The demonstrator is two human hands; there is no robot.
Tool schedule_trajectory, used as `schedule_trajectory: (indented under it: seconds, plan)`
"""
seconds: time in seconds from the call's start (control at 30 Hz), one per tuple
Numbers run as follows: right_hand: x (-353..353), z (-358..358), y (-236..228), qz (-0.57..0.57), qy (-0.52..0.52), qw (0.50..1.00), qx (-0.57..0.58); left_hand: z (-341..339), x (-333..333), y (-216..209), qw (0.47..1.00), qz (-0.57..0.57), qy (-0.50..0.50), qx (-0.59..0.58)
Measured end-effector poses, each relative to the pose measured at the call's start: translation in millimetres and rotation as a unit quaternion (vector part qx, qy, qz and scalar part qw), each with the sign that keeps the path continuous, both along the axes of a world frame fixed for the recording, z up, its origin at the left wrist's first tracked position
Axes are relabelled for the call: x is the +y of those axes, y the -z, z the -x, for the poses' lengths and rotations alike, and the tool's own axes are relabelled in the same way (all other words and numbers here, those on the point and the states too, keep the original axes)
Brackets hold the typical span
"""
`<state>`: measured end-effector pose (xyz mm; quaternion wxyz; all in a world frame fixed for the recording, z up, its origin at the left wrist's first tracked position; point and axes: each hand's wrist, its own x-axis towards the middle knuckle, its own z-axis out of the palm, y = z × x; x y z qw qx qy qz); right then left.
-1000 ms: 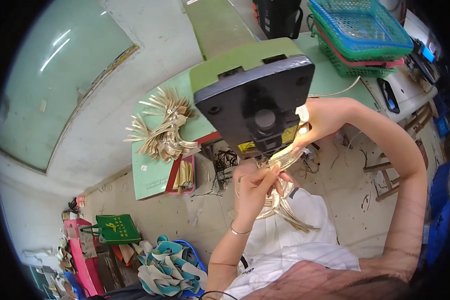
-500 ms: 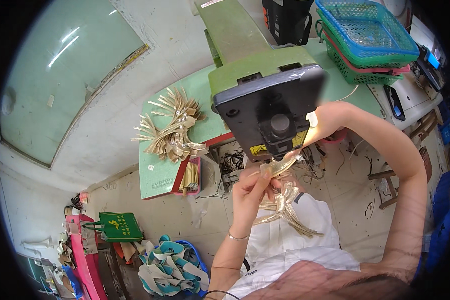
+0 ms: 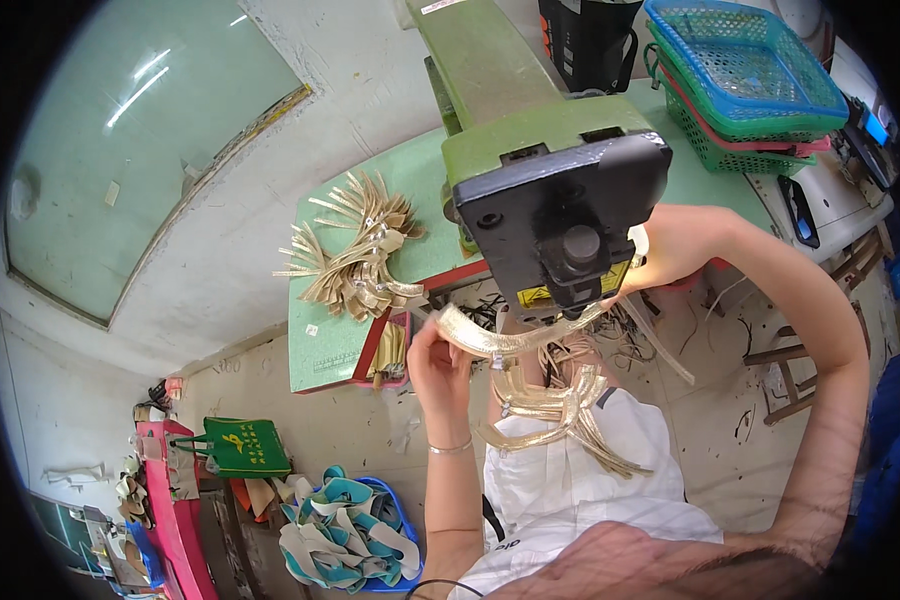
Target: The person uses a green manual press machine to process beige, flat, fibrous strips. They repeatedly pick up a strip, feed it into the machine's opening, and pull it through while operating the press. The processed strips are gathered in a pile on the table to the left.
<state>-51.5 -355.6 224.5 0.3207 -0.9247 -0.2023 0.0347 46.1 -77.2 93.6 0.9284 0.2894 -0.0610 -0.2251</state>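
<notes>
Left hand (image 3: 438,362) pinched shut on one end of a curved gold strap (image 3: 505,343), held just under the black head of the green sewing machine (image 3: 560,200); right hand (image 3: 638,262) tucked behind that head, probably gripping the strap's far end, though impossible to tell clenched or loose; more gold straps (image 3: 555,412) heaped on the white lap below; another fanned pile (image 3: 355,265) lying on the green worktop (image 3: 325,345); stacked plastic baskets (image 3: 745,80) far right.

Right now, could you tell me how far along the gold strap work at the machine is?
Seemingly done: a pile of gold straps lies on the green table. In hand: the left hand feeds one curved strap under the machine head. Left: a bundle of straps on the lap.
</notes>
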Motion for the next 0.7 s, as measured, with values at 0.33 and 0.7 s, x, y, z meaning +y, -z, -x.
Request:
schedule_trajectory:
  seconds: [0.33, 0.7]
  plan:
    - [22.3, -7.4, 8.2, -0.007, -0.027, 0.999, 0.019, 77.9, -63.3, -8.6, 0.933, -0.196, 0.207, -0.218]
    - [30.4, 4.9, -1.5, -0.017, 0.033, 0.998, 0.053, 82.6, -33.9, -19.0, 0.937, -0.303, 0.043, -0.170]
